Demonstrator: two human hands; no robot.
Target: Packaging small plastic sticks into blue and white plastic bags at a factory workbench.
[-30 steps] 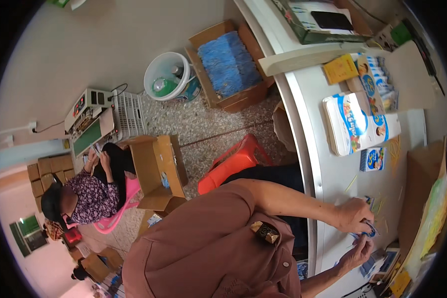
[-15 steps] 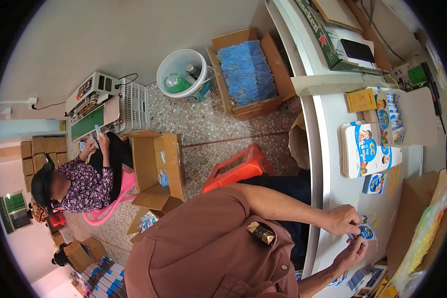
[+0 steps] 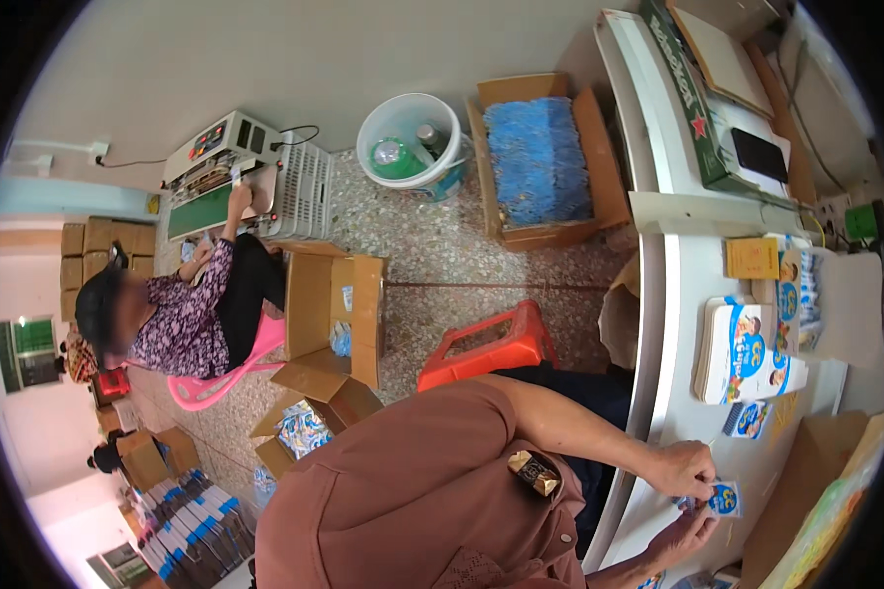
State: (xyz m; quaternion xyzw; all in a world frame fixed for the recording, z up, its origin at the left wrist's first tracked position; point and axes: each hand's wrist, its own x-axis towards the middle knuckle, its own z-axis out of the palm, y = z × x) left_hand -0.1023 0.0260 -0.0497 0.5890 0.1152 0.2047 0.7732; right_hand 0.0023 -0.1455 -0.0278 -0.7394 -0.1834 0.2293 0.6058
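My left hand (image 3: pixel 683 469), the upper one in the head view, pinches a small blue-and-white printed card (image 3: pixel 725 499) over the white table (image 3: pixel 658 412). My right hand (image 3: pixel 686 536) is closed on the lower edge of the same card, close to the left fingertips. The fingers partly cover the card, and whether it is one piece or several I cannot tell. A similar small blue-and-white card (image 3: pixel 748 419) lies just beyond the left hand. Farther up the table is a stack of larger printed white-and-blue cards (image 3: pixel 722 353).
A yellow box (image 3: pixel 751 258) and a phone (image 3: pixel 759 155) lie farther along the table. A cardboard box (image 3: pixel 815 471) borders its far side. On the floor stand a red stool (image 3: pixel 491 344), a carton of blue packets (image 3: pixel 540 162) and a white bucket (image 3: pixel 408 147). A co-worker (image 3: pixel 182 314) sits by a machine (image 3: pixel 221 147).
The view has shifted, so the surroundings sit further right and lower. My hands stay together at the card. The co-worker has stretched one hand toward the machine.
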